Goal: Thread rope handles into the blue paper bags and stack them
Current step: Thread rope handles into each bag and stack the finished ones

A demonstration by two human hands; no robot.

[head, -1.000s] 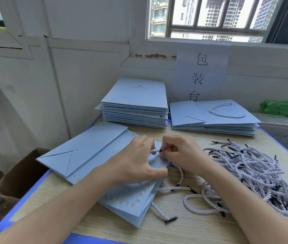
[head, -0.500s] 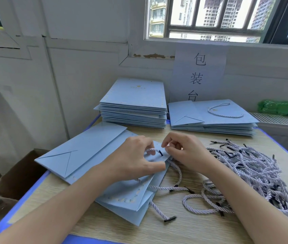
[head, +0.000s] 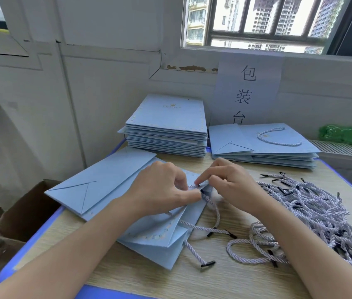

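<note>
Blue bag (head: 106, 186) at table's left edge | left hand (head: 160, 190), right hand (head: 231, 182) pinch rope (head: 216, 214)

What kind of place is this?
Probably a packing workbench in a small workshop: stacks of flat blue paper bags, a heap of rope handles, and a paper sign on the wall.

Blue bag (head: 106, 182), lilac twisted ropes (head: 313, 203)

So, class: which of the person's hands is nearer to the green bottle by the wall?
Right. The right hand works at the bag's edge, on the green bottle's side; the left hand sits farther away, across the bag's edge from it.
</note>
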